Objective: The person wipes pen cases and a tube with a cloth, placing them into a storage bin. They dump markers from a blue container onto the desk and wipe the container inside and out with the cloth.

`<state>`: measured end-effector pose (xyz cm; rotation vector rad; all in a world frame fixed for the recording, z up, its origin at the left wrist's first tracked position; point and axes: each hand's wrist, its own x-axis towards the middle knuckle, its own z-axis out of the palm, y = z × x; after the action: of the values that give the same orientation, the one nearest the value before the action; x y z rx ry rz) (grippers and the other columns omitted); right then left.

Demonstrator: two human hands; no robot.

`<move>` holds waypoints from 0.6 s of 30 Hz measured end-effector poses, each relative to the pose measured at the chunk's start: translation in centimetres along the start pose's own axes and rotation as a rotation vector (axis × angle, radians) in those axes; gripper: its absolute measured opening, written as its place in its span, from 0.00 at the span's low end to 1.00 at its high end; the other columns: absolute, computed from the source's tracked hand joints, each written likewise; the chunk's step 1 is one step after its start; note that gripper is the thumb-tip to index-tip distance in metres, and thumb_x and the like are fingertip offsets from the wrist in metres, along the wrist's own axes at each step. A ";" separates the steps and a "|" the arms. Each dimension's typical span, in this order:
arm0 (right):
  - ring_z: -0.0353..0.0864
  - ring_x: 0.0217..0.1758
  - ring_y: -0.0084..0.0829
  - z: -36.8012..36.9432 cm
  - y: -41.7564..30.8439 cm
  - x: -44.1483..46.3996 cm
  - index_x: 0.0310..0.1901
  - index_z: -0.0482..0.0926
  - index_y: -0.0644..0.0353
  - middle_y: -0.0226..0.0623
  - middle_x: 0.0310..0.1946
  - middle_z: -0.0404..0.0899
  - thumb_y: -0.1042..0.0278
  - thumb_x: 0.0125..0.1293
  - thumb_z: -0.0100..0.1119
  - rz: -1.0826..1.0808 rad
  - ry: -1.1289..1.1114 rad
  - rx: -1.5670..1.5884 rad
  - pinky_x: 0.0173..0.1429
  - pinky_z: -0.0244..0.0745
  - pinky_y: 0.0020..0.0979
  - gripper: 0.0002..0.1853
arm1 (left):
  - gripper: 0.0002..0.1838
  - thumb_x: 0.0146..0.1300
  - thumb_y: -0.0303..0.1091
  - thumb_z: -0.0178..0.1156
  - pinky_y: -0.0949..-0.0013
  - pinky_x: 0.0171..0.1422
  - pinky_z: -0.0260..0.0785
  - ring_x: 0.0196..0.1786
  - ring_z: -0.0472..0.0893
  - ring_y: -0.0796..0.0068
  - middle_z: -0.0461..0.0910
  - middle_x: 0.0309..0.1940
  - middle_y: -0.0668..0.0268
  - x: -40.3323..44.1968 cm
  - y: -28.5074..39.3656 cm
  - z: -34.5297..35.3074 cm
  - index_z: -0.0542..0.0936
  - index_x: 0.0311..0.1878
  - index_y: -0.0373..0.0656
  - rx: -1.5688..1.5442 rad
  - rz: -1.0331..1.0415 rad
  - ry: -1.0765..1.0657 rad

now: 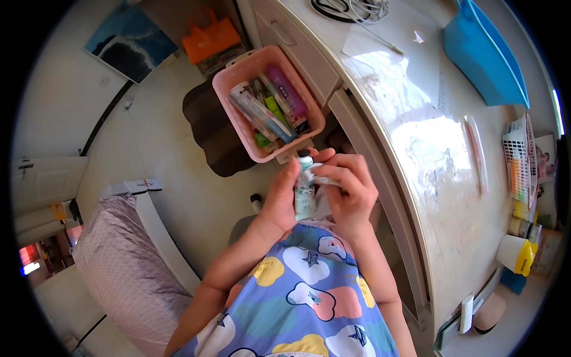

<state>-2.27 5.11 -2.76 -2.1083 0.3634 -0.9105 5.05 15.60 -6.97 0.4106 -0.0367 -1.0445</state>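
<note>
My left hand is wrapped round a small pale green bottle with a dark top, held upright above my lap. Against the bottle's upper part, my right hand pinches a crumpled white tissue or wipe. Some of the tissue hangs below the right fingers. Just beyond both hands is a pink plastic basket holding a purple pouch, a clear-and-blue packet and several other slim items, whose kinds I cannot make out.
A glossy white desk runs along my right, with a blue bin, cables and a white mesh basket on it. Below is a drawer front. A bed stands left; an orange bag lies behind.
</note>
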 end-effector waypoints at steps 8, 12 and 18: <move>0.81 0.39 0.36 -0.5 2.1 -0.6 0.38 0.84 0.60 0.39 0.37 0.79 0.85 0.50 0.65 0.265 -0.119 -0.031 0.41 0.76 0.30 0.13 | 0.19 0.71 0.41 0.58 0.78 0.54 0.66 0.48 0.74 0.84 0.78 0.47 0.73 -0.4 0.3 -2.8 0.77 0.59 0.41 0.707 0.127 0.188; 0.81 0.38 0.37 0.1 5.4 -1.5 0.39 0.84 0.61 0.41 0.38 0.79 0.82 0.54 0.65 0.422 -0.221 0.052 0.43 0.75 0.31 0.10 | 0.15 0.69 0.37 0.61 0.77 0.43 0.70 0.40 0.77 0.83 0.81 0.42 0.72 3.5 3.5 -7.4 0.80 0.55 0.41 0.492 0.220 0.575; 0.81 0.39 0.35 2.4 10.2 -3.0 0.40 0.84 0.61 0.40 0.37 0.80 0.76 0.55 0.66 0.482 -0.263 0.165 0.45 0.74 0.31 0.09 | 0.15 0.68 0.32 0.61 0.74 0.43 0.73 0.41 0.78 0.79 0.80 0.44 0.66 11.3 5.1 -14.0 0.76 0.55 0.38 0.646 0.448 0.732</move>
<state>-2.19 1.43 -13.07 -1.8408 0.6024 -0.3650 18.17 12.65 -19.95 1.2900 0.1862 -0.3709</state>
